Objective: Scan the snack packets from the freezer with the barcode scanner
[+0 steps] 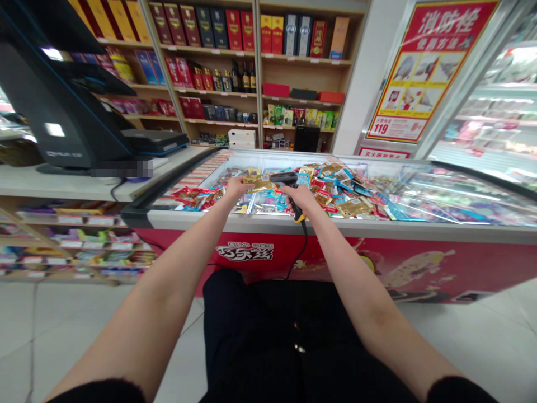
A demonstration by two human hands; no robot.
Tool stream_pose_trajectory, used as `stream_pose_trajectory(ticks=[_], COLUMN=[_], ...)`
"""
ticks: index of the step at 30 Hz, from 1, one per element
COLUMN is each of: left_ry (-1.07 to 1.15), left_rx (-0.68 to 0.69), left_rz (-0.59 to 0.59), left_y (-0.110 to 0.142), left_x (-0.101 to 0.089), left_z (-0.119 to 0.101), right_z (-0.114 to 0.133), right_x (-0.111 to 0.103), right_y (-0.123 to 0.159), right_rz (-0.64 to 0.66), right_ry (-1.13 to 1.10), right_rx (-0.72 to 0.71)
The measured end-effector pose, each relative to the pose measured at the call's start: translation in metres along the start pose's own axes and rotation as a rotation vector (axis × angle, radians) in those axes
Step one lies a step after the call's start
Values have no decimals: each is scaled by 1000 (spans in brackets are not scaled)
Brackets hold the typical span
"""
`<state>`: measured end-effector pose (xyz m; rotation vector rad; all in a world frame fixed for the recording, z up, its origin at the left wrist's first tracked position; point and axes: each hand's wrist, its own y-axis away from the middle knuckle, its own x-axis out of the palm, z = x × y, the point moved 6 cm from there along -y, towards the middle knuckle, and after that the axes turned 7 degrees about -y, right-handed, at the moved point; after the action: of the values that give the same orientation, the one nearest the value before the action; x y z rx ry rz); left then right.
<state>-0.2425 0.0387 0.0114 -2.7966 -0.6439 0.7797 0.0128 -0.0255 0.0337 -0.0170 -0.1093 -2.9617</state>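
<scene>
Pinched by its left end in my left hand (238,187) is a gold foil snack packet (260,182), held over the chest freezer. My right hand (300,200) is wrapped round the handle of a black and yellow barcode scanner (284,178). The scanner's head points left, close to the packet's right end. From its grip a dark cable (302,246) hangs down the freezer front. A heap of gold, blue and red packets (331,187) lies to the right of the scanner, and more red packets (191,196) lie left of my left hand.
The red chest freezer (247,224) stands right before me, with a glass lid (440,193) at right. A counter (104,187) with a point-of-sale terminal (62,101) is at left. Shelves of boxes and bottles (213,78) line the back, beside a red sign (432,67).
</scene>
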Motion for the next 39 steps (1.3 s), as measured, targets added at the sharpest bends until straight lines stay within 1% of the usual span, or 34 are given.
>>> stream_pose_trajectory(ticks=[4, 7, 10, 15, 20, 24, 28, 33, 36, 39], left_ry=[-1, -19, -61, -51, -49, -28, 36, 209, 356, 494], left_rx=[11, 22, 10, 7, -9, -20, -62, -202, -264, -249], left_rz=[14, 1, -20, -13, -10, -1, 18, 33, 42, 49], left_y=[4, 8, 11, 16, 16, 11, 9, 10, 9, 5], left_x=[3, 2, 2, 2, 3, 9, 22, 51, 72, 92], left_z=[-7, -13, -17, -24, -24, -22, -25, -31, -41, -57], right_z=[4, 5, 5, 3, 3, 5, 6, 0, -4, -6], right_x=[-2, -3, -5, -7, -10, -17, -34, -63, -77, -88], right_y=[3, 4, 3, 2, 4, 5, 3, -5, -8, -9], right_rz=[-8, -4, 3, 7, 11, -19, -89, -158, -176, -191], right_ry=[31, 43, 33, 16, 17, 7, -38, -101, -129, -147], right_rx=[-3, -13, -18, -10, -21, -22, -28, -46, -45, -42])
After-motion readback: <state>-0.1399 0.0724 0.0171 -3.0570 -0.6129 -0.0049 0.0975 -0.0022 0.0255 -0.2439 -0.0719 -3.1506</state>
